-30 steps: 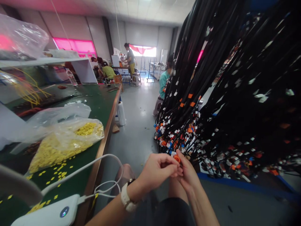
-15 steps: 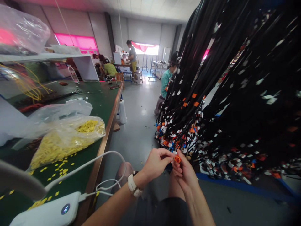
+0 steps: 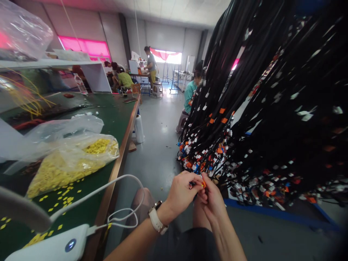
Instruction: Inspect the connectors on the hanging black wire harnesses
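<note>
A small orange connector (image 3: 203, 184) is pinched between the fingertips of both my hands, low in the middle of the view. My left hand (image 3: 178, 194), with a white-strapped watch on its wrist, has its fingers curled around something small and dark by the connector; I cannot make out its kind. From the other side, my right hand (image 3: 213, 199) presses thumb and fingers on the orange piece. A speck of yellow shows at the fingertips. Just beyond the hands hang thick bundles of black cables (image 3: 217, 79) ending in white, orange and blue connectors (image 3: 195, 156).
To the left, a green worktable (image 3: 116, 123) carries a clear bag of small yellow pieces (image 3: 67, 166), with loose ones spilled beside it. Nearer lie a white power bank (image 3: 54, 243) and its white cable (image 3: 108, 183). Several people sit or stand farther back. A blue frame (image 3: 272, 210) runs beneath the cables.
My left hand's fingers have curled in closer over the orange connector, hiding its open face. A dark piece now shows between the left fingers. The view has shifted slightly.
</note>
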Demonstrator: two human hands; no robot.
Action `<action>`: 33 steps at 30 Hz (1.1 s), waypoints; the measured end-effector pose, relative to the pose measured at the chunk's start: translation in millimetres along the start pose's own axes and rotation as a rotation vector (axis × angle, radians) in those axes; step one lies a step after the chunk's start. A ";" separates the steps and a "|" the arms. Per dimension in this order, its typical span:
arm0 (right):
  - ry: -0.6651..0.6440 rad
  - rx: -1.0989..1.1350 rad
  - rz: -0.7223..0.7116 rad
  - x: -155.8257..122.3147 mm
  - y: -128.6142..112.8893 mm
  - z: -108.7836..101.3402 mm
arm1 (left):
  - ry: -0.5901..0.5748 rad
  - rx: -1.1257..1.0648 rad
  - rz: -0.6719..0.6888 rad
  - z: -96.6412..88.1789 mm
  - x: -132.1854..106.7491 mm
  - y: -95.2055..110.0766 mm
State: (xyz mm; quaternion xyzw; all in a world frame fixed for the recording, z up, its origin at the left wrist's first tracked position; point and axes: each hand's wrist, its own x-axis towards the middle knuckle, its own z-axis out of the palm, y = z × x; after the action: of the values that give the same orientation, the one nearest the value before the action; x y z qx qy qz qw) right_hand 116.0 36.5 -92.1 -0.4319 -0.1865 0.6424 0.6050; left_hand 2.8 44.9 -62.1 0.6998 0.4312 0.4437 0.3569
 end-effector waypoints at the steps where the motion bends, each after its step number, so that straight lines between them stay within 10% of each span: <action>1: -0.002 -0.013 -0.005 -0.9 -1.0 0.6 | 0.003 0.004 0.013 0.6 -0.5 -0.1; 18: 0.050 -0.158 -0.083 -3.9 -4.2 2.9 | 0.034 0.091 0.057 -3.7 2.3 -1.2; 26: 0.131 -0.398 -0.293 -14.7 -1.7 8.6 | -0.185 -0.321 -0.147 -2.6 5.0 -11.5; 33: 0.115 -0.519 -0.372 -17.8 0.5 5.4 | -0.304 -0.340 -0.023 -4.8 2.3 -7.4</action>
State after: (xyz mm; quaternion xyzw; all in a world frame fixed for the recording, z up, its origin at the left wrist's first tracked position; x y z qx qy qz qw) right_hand 109.6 21.2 -83.6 -0.5658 -0.3854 0.4265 0.5911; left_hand -3.2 50.4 -66.3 0.6835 0.2992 0.3953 0.5358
